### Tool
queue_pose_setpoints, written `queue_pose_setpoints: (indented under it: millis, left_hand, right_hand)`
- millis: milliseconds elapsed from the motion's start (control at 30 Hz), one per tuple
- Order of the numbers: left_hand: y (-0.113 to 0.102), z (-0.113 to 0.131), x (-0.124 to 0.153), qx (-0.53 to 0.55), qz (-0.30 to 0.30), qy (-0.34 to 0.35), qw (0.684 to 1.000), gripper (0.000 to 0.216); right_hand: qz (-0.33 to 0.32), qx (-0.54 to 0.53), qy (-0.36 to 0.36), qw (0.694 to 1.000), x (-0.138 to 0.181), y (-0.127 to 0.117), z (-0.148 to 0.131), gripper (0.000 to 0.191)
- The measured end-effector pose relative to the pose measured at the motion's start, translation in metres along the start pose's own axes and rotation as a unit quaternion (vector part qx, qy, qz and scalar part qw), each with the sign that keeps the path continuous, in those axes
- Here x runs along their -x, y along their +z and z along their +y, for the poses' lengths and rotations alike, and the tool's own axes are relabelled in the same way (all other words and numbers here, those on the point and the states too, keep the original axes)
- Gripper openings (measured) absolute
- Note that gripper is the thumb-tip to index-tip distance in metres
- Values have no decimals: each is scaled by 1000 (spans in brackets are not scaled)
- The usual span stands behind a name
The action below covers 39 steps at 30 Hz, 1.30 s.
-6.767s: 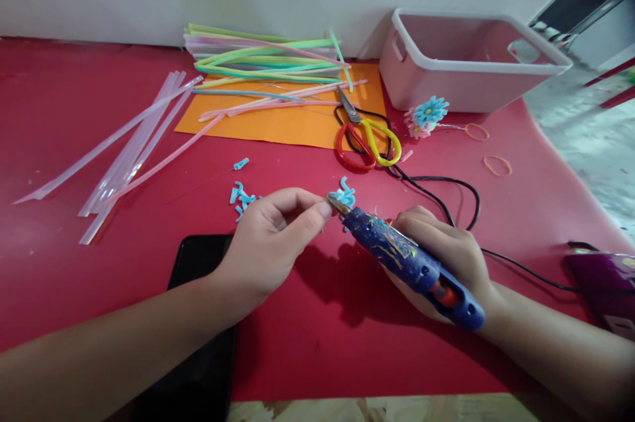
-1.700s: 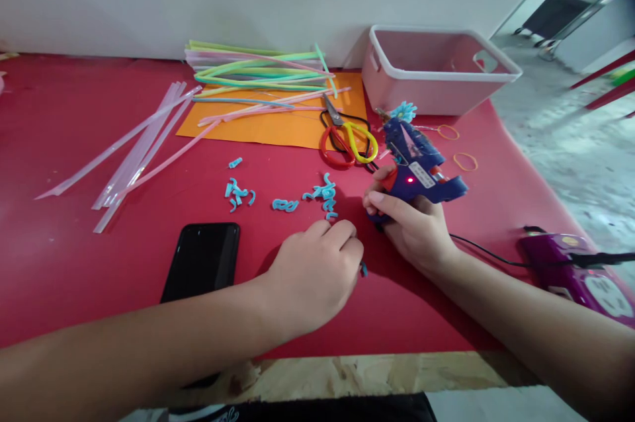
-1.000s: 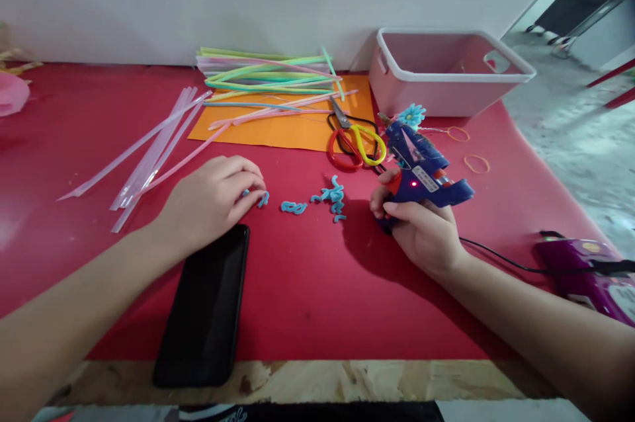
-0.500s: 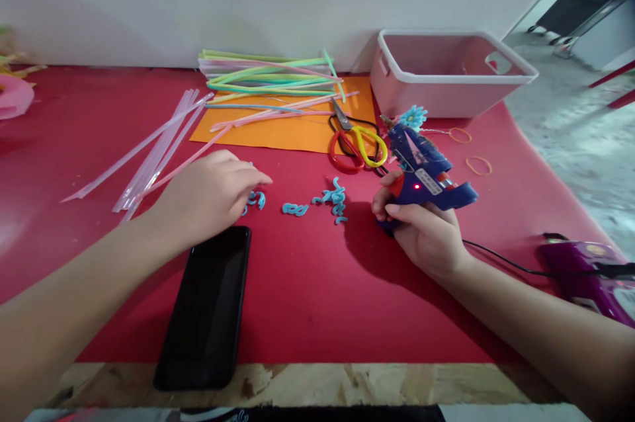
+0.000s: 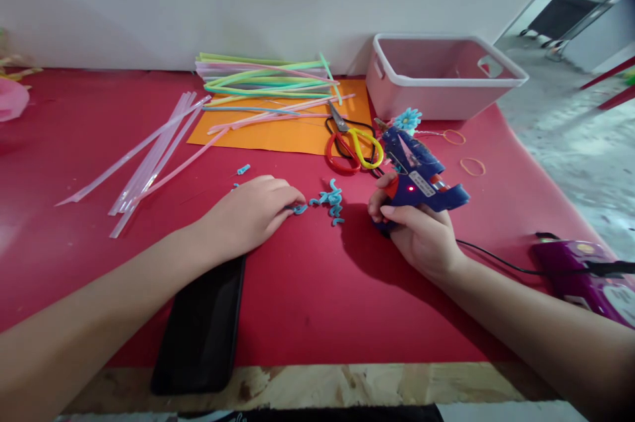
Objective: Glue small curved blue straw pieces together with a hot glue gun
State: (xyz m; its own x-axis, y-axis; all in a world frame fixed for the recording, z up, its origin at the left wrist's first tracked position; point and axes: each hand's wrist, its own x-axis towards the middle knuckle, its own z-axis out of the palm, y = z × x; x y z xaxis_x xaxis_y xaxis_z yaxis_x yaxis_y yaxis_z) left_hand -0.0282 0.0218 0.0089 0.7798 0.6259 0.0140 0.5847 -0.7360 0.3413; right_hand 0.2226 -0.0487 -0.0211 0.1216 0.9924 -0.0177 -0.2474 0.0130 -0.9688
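Observation:
My right hand (image 5: 417,230) is closed round the grip of a blue glue gun (image 5: 419,170); its nozzle points up and away, and a red light glows on its side. My left hand (image 5: 251,213) lies palm down on the red table cover (image 5: 317,290), fingers curled, with the fingertips on a small curled blue straw piece (image 5: 299,209). Just right of it lies a cluster of curled blue straw pieces (image 5: 331,200). One more blue piece (image 5: 243,169) lies alone, farther back.
A black phone (image 5: 201,329) lies under my left forearm near the front edge. Red and yellow scissors (image 5: 353,144), coloured straws (image 5: 268,75) on orange paper (image 5: 288,131), clear straws (image 5: 149,157), a white bin (image 5: 441,75), a blue straw flower (image 5: 407,120), rubber bands (image 5: 471,166) and a purple device (image 5: 590,273) lie around.
My left hand has moved right from the scattered blue pieces by the phone to the curled piece near the cluster. The right hand has kept the glue gun nearly still.

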Motion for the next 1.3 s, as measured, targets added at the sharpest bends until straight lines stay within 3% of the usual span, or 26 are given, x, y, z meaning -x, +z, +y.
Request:
queue_pose_setpoints:
  millis: [300,600,800,867,1067,1300]
  left_hand:
    - [-1,3,0,79,44,12,996,17]
    - [-4,3,-10,78,121,-4,990,17]
    - [1,5,-16,14,43,24,999,38]
    - [0,10,-13,6,43,48,998,35]
    - [-1,17,-5,-36,-13,29,999,26]
    - [3,11,-5,-9,7,49,999,22]
  right_hand:
    - [10,-19,9,1000,0,-1,1,23]
    - [7,-23,10,1000,0,-1,2,25]
    - [10,-16,13,1000,1,0,0,25]
    - [11,-9,15,1000,1,0,0,25]
    - [3,8,13,1000,2,0,0,22]
    - [13,7,15,1000,1,0,0,22]
